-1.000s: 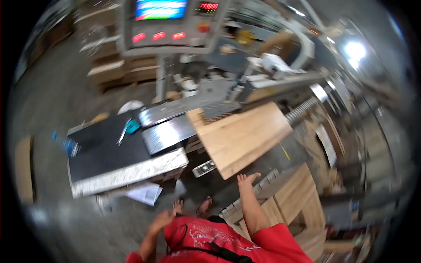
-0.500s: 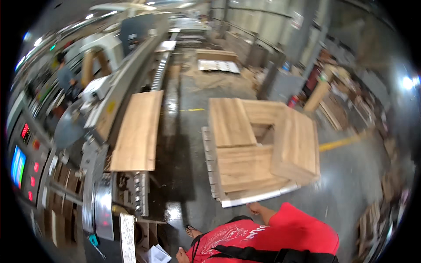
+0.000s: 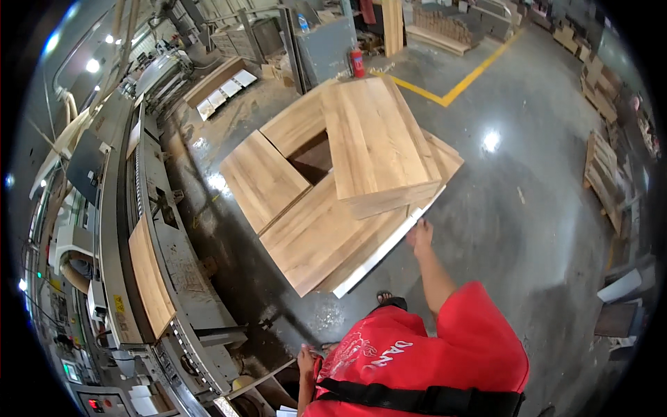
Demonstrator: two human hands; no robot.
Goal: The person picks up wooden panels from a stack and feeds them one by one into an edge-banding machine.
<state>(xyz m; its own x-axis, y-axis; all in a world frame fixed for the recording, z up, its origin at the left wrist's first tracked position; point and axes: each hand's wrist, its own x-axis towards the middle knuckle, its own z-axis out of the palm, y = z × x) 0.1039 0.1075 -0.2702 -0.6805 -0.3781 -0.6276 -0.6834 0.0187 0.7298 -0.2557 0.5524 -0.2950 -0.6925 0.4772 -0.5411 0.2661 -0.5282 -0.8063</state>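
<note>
My right hand is stretched forward beside the white edge of a stack of boards. Its fingers look loosely apart and hold nothing I can see; whether they touch the edge I cannot tell. Several wood-grain panels form the stack's top layer around a dark gap. A taller pile of the same panels stands on its far right part. Low at my side, near the machine, hangs my left hand, slightly blurred, with loose fingers and nothing visible in it.
A long machine runs along the left, with a wood-grain panel lying on its bed. Beyond the stack stand a grey cabinet and a red fire extinguisher. A yellow line marks the floor. A pallet is at the right.
My view has swung to the right, and the stack appears nearer. My right arm reaches further out along the stack's edge; my left hand has come higher into view.
</note>
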